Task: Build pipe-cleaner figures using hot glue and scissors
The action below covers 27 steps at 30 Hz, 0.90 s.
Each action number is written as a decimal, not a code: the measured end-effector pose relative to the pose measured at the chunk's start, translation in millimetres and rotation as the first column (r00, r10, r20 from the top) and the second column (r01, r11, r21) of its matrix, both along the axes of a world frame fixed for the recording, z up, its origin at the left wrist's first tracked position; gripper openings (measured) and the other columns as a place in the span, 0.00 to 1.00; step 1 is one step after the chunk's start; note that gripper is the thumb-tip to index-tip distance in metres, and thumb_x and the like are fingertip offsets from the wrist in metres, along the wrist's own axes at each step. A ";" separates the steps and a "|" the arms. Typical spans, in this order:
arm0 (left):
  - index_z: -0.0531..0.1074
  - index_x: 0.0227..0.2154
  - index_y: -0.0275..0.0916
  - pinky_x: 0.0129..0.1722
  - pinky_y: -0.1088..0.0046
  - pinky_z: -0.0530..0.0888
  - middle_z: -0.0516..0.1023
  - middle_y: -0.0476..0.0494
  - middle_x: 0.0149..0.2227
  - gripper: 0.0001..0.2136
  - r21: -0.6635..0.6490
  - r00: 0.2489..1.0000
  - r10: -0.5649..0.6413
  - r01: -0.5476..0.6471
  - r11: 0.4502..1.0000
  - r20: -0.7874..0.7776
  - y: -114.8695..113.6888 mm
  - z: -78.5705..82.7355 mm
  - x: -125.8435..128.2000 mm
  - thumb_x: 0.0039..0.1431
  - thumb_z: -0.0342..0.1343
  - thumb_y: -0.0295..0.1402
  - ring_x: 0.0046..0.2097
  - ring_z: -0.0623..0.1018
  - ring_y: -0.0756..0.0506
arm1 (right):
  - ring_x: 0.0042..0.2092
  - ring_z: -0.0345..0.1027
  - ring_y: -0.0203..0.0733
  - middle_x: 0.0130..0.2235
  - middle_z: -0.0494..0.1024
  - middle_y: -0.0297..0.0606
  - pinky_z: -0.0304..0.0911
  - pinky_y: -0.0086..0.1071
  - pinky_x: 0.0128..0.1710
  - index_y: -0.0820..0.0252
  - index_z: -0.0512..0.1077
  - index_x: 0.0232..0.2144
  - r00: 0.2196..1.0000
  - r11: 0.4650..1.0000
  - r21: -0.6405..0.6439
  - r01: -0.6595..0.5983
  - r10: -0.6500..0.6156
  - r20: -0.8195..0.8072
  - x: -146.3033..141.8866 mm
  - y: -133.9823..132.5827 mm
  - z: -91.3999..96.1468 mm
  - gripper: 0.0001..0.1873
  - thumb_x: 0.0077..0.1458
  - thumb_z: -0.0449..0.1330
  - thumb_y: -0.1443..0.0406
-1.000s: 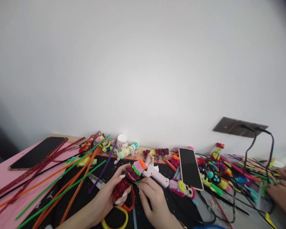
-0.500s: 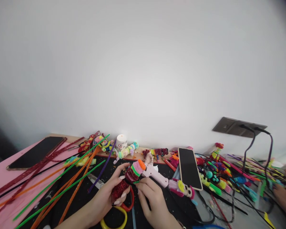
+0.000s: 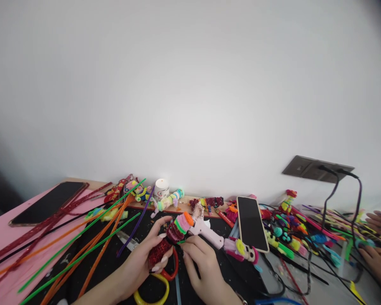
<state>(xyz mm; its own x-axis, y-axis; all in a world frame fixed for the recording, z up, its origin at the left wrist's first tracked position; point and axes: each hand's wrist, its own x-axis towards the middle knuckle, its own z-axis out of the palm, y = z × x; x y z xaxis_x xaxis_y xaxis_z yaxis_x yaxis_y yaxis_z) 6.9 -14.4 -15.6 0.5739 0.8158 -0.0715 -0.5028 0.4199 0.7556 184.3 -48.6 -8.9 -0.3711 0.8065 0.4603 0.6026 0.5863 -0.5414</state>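
My left hand [image 3: 144, 252] is wrapped round a dark red, glittery pipe-cleaner figure [image 3: 159, 253], tilted up to the right. Bands of dark red, green and pink circle its upper part, and its end is orange. My right hand [image 3: 203, 260] is closed in a pinch against the figure's right side. A short green pipe cleaner [image 3: 180, 242] shows at its fingertips; the rest is hidden. Below the hands lie scissors [image 3: 167, 287] with red and yellow handles, partly covered by my left hand. Just behind the figure lies a pale pink glue gun [image 3: 211, 236].
Long pipe cleaners [image 3: 92, 241] spread across the left side. A phone [image 3: 49, 203] lies on the pink board; another phone [image 3: 253, 224] rests by a pink figure [image 3: 241, 250]. A white paper cup [image 3: 161, 189] stands near the wall. At far right are another person's hands [image 3: 379, 262] and cables [image 3: 355, 216].
My hands and the figure stay almost in place. At the far right the other person's hands have moved inward and show more, with something blue at the fingers.
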 end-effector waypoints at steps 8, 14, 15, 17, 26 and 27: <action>0.47 0.57 0.48 0.19 0.78 0.53 0.67 0.50 0.24 0.22 -0.034 1.000 -0.005 0.006 0.999 0.019 1.3 3.5 -2.5 0.60 0.41 0.35 0.19 0.60 0.54 | 0.38 0.66 0.42 0.36 0.72 0.42 0.63 0.32 0.38 0.59 0.70 0.39 0.998 0.999 0.021 0.050 -0.049 -0.039 0.5 1.0 -0.2 0.12 0.56 0.49 0.73; 0.46 0.56 0.49 0.20 0.79 0.55 0.66 0.53 0.26 0.25 0.164 0.962 0.183 -0.151 0.975 -0.202 7.7 12.0 -3.9 0.59 0.48 0.36 0.20 0.60 0.55 | 0.28 0.65 0.38 0.28 0.72 0.36 0.61 0.27 0.28 0.59 0.70 0.37 0.977 0.982 -0.067 0.176 -0.182 -0.110 2.9 9.4 -8.7 0.10 0.53 0.54 0.71; 0.46 0.56 0.48 0.21 0.79 0.57 0.66 0.53 0.26 0.25 0.229 0.946 0.227 -0.174 0.958 -0.232 9.8 13.3 -5.6 0.59 0.49 0.36 0.21 0.61 0.54 | 0.26 0.64 0.37 0.26 0.71 0.34 0.60 0.27 0.27 0.60 0.70 0.36 0.973 0.976 -0.087 0.202 -0.209 -0.092 3.1 10.1 -10.2 0.09 0.53 0.54 0.71; 0.45 0.56 0.46 0.24 0.77 0.62 0.68 0.52 0.27 0.25 0.369 0.899 0.310 -0.187 0.910 -0.308 13.9 16.3 -10.7 0.59 0.49 0.36 0.23 0.64 0.53 | 0.24 0.63 0.36 0.24 0.70 0.33 0.57 0.26 0.25 0.60 0.70 0.33 0.973 0.968 -0.115 0.223 -0.228 -0.029 2.1 9.6 -10.8 0.07 0.53 0.53 0.70; 0.50 0.55 0.46 0.55 0.58 0.60 0.66 0.41 0.52 0.22 0.712 0.582 0.679 -0.228 0.664 -0.447 29.4 21.6 -36.8 0.58 0.48 0.37 0.55 0.66 0.42 | 0.25 0.67 0.41 0.23 0.74 0.34 0.48 0.28 0.23 0.58 0.65 0.29 0.886 0.934 -0.155 0.321 -0.238 0.399 -14.4 -11.8 8.0 0.05 0.45 0.56 0.65; 0.50 0.55 0.46 0.55 0.57 0.60 0.66 0.41 0.52 0.23 0.731 0.556 0.704 -0.233 0.642 -0.441 30.8 20.7 -39.4 0.58 0.48 0.37 0.54 0.67 0.42 | 0.25 0.68 0.43 0.24 0.75 0.35 0.49 0.29 0.23 0.58 0.65 0.30 0.874 0.931 -0.157 0.328 -0.237 0.424 -15.5 -13.6 9.2 0.06 0.45 0.56 0.65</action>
